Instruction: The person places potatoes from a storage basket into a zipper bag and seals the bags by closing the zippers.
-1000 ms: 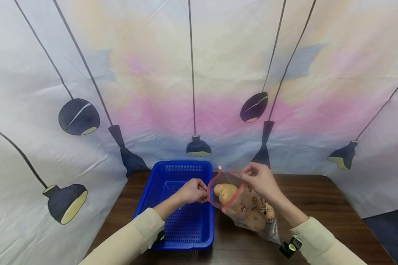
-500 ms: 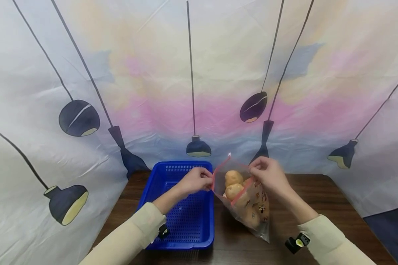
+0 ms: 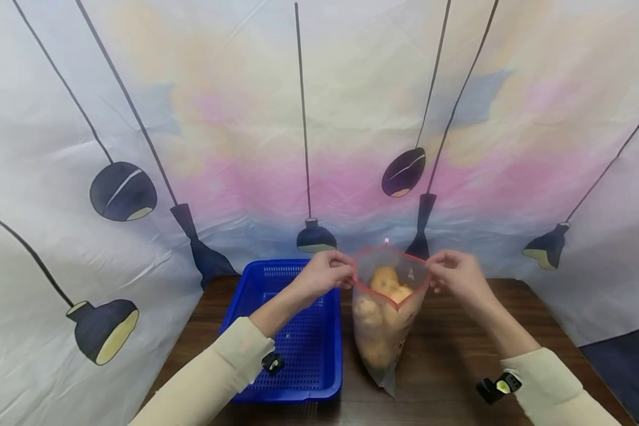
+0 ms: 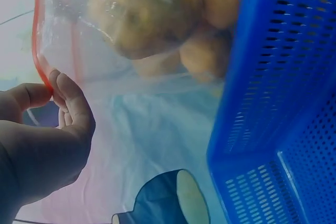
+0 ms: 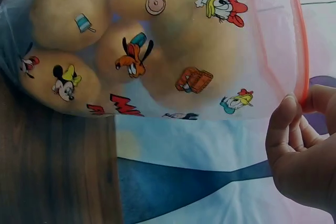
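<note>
A clear zip bag (image 3: 373, 331) with a red-edged mouth and printed cartoon figures hangs between both hands, its mouth spread wide. Several potatoes (image 3: 385, 280) fill it; they also press against the plastic in the left wrist view, as one potato (image 4: 152, 17) does near the top. My left hand (image 3: 327, 275) pinches the left side of the red rim between thumb and fingers. On the opposite side, my right hand (image 3: 458, 275) pinches the rim in the same manner. In the right wrist view the bag's printed face (image 5: 173, 51) shows over more potatoes.
A blue perforated plastic basket (image 3: 332, 378) stands left of the bag, partly under the left forearm. Both rest on or over a dark wooden table (image 3: 458, 367). Behind hangs a cloth backdrop (image 3: 351, 148) printed with lamps. Each wrist wears a small black camera (image 3: 495, 387).
The bag has turned from leaning rightward to hanging nearly upright, with its mouth wider. Both hands have moved up and to the right, still pinching the rim.
</note>
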